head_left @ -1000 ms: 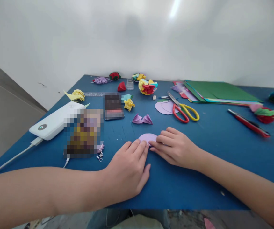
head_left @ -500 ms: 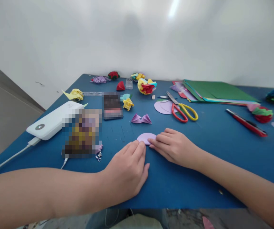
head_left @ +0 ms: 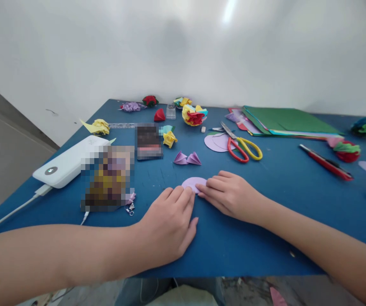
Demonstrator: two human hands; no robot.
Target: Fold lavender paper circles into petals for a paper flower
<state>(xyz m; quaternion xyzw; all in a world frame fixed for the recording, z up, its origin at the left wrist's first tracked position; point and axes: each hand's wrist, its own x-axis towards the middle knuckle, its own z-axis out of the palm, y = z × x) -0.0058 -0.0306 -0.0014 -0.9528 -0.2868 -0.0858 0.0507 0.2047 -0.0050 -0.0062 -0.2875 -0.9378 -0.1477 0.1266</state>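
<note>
Both hands are down on the blue table [head_left: 250,255], and between their fingertips lies a piece of lilac paper [head_left: 194,183], its rounded far edge facing away from the wrists. The left hand [head_left: 170,225] has its fingers laid close together, tips pressing on the paper's near left side, while its thumb stands well apart from them, over to the right. The right hand [head_left: 227,193] is narrow, fingers bunched, with the tips on the paper's right end — whether its thumb pinches from beneath I can't tell from here, since the fingers cover it.

Just beyond the fingertips sit two folded lilac pieces [head_left: 187,158], side by side. Farther out past the right hand, a pair of scissors [head_left: 242,146] with one red and one yellow handle lies partly over some lilac discs [head_left: 216,143]. A red-handled cutter [head_left: 326,162] rests well off to the right of that hand, with a stack of coloured sheets [head_left: 294,120] beyond it. To the left hand's left — near its forearm — are a pixelated flat object [head_left: 109,178] and, farther out, a white power bank [head_left: 71,163] with a cable [head_left: 10,214] plugged in.
</note>
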